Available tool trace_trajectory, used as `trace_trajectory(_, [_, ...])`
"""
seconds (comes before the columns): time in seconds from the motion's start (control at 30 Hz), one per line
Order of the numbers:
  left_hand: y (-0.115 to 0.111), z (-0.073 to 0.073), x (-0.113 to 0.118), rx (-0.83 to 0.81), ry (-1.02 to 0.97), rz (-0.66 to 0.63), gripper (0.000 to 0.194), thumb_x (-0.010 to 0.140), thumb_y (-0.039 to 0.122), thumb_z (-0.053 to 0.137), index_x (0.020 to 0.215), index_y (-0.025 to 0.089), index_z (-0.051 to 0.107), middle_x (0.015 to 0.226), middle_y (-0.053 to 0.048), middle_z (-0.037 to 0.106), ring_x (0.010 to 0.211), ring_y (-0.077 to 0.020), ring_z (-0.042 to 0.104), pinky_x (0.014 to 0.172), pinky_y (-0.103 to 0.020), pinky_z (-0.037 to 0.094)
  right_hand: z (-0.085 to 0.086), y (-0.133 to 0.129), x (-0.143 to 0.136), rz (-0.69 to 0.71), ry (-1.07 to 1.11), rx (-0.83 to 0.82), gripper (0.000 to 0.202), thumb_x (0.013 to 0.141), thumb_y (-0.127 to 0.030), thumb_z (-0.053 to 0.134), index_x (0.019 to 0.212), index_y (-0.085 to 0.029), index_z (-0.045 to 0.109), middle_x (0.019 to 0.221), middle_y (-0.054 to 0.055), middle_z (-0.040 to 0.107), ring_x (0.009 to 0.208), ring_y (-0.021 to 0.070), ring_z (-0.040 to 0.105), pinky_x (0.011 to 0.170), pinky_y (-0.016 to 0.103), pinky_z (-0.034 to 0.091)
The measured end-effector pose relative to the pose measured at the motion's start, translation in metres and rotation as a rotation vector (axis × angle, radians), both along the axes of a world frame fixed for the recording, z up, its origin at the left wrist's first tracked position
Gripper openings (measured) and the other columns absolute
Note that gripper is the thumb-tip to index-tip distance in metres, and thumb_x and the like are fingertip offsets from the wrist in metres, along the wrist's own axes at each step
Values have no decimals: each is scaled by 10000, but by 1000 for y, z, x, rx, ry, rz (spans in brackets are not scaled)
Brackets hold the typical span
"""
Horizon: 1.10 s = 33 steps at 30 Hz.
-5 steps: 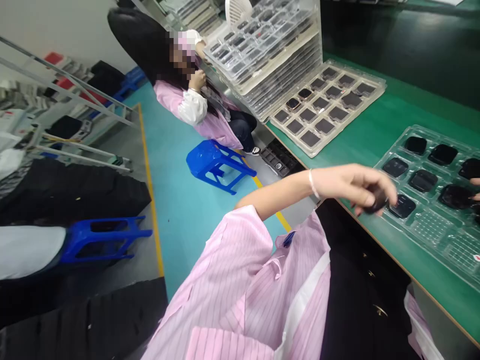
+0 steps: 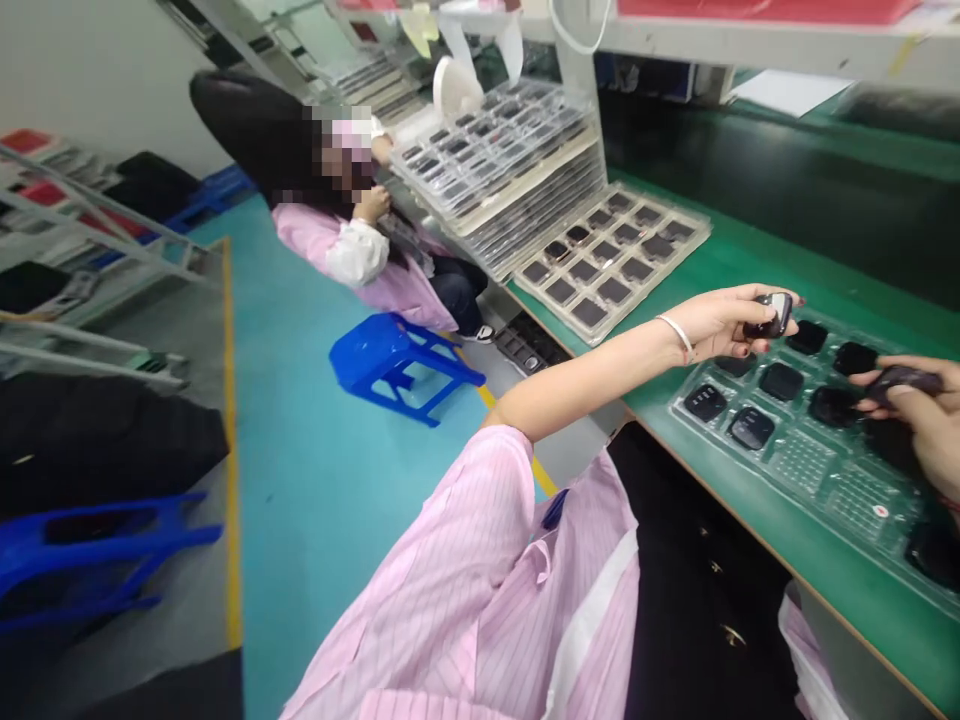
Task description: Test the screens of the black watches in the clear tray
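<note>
My left hand (image 2: 724,322) is closed around a small glossy black smartwatch case (image 2: 780,314), gripped between thumb and fingers above the upper left edge of a clear plastic tray (image 2: 805,462). At the right edge, my right hand (image 2: 934,425) pinches another dark, rounded smartwatch case (image 2: 904,381) over the same tray. Several black rounded-square pieces, such as this one (image 2: 752,428), lie in the tray's pockets. Two pockets with a gridded bottom show bare plastic. Part of my right hand is cut off by the frame.
A second tray (image 2: 574,327) of dark pieces lies farther along the green bench (image 2: 660,435), beside a tall stack of trays (image 2: 551,205). A person in pink (image 2: 296,232) sits beyond it. A blue stool (image 2: 375,350) stands on the floor. A shelf (image 2: 697,45) runs above.
The view has tilted up, bringing the shelf into sight. My left hand has lifted its smartwatch case higher over the tray. My right hand has come into view holding another one.
</note>
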<state>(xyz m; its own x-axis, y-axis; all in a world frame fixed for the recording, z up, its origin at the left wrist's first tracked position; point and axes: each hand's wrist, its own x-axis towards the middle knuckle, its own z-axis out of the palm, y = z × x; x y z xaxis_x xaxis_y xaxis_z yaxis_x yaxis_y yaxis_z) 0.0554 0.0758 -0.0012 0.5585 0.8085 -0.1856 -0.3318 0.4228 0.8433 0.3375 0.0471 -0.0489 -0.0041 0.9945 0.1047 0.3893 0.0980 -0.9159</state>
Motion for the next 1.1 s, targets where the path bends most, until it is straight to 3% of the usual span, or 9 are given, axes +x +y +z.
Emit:
trace_trajectory(0.17, [44,-9,63,-118,-1,74,155,954,80,459,1055,155,549,792,-14,654,526,-61,562,470,-168,356,-1,2,1,67,103,-60,312,814,-390,683,1080,-227,673,973,73,745,678,178,675,634,313,581])
trace_trajectory(0.3, [49,-31,86,25,68,82,214,884,101,529,1094,130,559,807,-27,666,537,-75,575,475,-167,383,-3,4,3,98,156,-74,356,812,-431,703,1094,-218,655,958,76,747,682,184,677,634,319,589])
trace_trajectory(0.43, [44,-46,86,237,194,61,270,850,144,577,1118,111,575,840,-43,680,546,-83,586,498,-178,424,-4,4,3,113,183,-76,326,819,-394,707,1081,-204,664,949,78,751,677,179,684,624,302,589])
trace_trajectory(0.6, [35,-53,82,414,297,27,277,857,172,574,1128,117,591,878,-44,667,562,-84,589,506,-182,428,-2,4,2,132,205,-52,282,827,-351,706,1069,-207,675,949,71,756,672,180,691,612,303,597])
trace_trajectory(0.73, [30,-60,83,525,294,28,354,781,76,562,1127,136,606,1001,-52,666,696,-100,637,695,-231,541,0,2,3,142,215,-38,255,844,-314,687,1077,-210,672,950,69,756,674,183,693,611,312,603])
trace_trajectory(0.83, [28,-64,84,576,301,25,472,730,27,541,1183,144,596,998,-47,665,790,-127,655,807,-276,562,0,2,3,175,249,-27,286,841,-257,667,1124,-218,657,1007,69,749,714,184,698,626,311,604])
trace_trajectory(0.93, [28,-63,83,606,356,25,501,731,37,561,1220,144,587,1008,-52,667,798,-133,651,809,-283,560,-1,3,4,214,303,-29,404,796,-194,676,1194,-238,620,1119,71,727,794,197,703,657,317,608])
trace_trajectory(1.1, [28,-60,82,585,339,61,334,818,188,642,1146,129,616,1018,-70,668,753,-111,626,710,-228,547,0,5,6,222,352,-64,386,856,-286,695,1228,-233,608,1131,80,721,847,212,702,687,331,610])
